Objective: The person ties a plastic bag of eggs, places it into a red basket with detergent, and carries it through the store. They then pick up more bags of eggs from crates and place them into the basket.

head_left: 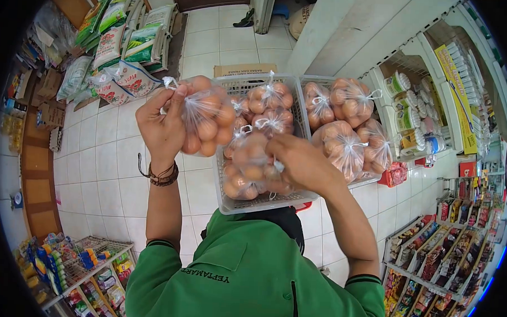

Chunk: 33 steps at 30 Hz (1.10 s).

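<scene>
My left hand [164,122] is closed on the knotted top of a clear plastic bag of brown eggs [209,123], held up at the left edge of a white plastic crate [225,201]. Above that crate, my right hand [301,160] grips another bag of eggs [252,161] near its tied end; this bag is smeared by motion. Behind it, more tied egg bags [271,96] lie in the crate, partly hidden by the held bag and my right hand. A second crate [303,85] beside it, on the right, holds several egg bags [350,100].
Stacked sacks [123,48] stand at the back left. Shelves with snack packets [446,243] are at the lower right, and another rack [93,264] is at the lower left. A white pillar [347,39] rises behind the crates. A cardboard box [245,69] sits behind the left crate.
</scene>
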### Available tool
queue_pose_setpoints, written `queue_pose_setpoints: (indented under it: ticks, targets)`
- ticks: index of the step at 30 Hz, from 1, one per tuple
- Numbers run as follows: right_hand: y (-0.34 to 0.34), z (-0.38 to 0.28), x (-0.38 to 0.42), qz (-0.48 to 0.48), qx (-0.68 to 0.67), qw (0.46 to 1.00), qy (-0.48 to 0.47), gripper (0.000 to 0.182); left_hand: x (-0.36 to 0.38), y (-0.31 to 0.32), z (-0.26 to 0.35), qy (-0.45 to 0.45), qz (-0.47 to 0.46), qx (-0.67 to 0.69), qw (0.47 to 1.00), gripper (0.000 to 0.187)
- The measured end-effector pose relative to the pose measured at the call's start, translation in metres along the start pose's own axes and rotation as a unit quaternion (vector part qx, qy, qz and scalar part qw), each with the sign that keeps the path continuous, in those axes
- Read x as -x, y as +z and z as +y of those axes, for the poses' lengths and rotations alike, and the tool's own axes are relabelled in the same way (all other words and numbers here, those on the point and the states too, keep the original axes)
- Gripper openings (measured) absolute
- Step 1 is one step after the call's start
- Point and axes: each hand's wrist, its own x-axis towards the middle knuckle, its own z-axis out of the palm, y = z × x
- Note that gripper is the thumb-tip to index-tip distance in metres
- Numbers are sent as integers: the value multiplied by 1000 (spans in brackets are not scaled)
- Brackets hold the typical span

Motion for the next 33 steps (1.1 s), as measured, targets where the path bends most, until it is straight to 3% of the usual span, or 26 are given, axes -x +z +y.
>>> queue_pose_setpoints:
  ticks: [2,5,9,16,18,19,21,22,24,26,28,31,33]
  targets:
    - [10,-1,9,-43,30,995,-86,28,3,9,3,0,-5,22,1000,15]
    - [32,-6,22,-75,83,987,-112,31,8,18,1,-14,-7,17,1000,15]
    - [52,-13,40,-27,92,985,-144,35,15,28,-6,4,-34,35,999,15]
    - [61,-7,54,-78,32,990,-115,36,26,52,1,47,-72,57,995,13]
    - [52,-9,57,-28,-121,989,-78,35,28,60,5,47,-78,58,994,11]
    - [51,-6,57,-26,-120,989,-79,35,29,65,6,65,-86,62,992,10]
    - [51,3,55,155,-185,970,-38,37,30,72,12,64,-110,76,989,8]
    - [45,0,49,158,-185,969,-37,37,31,76,15,67,-113,76,988,8]
    - [28,-8,24,372,-69,924,64,37,32,83,21,104,-159,36,981,10]
    - [21,-3,2,392,-63,916,54,37,32,94,22,120,-181,48,975,7]
    - [19,8,-8,411,-56,909,42,37,32,104,33,241,-187,17,952,8]
    - [27,25,-14,384,-222,894,55,32,31,113,39,236,-199,17,951,10]
    - [22,25,-11,386,-188,901,65,30,31,119,39,226,-204,29,952,14]
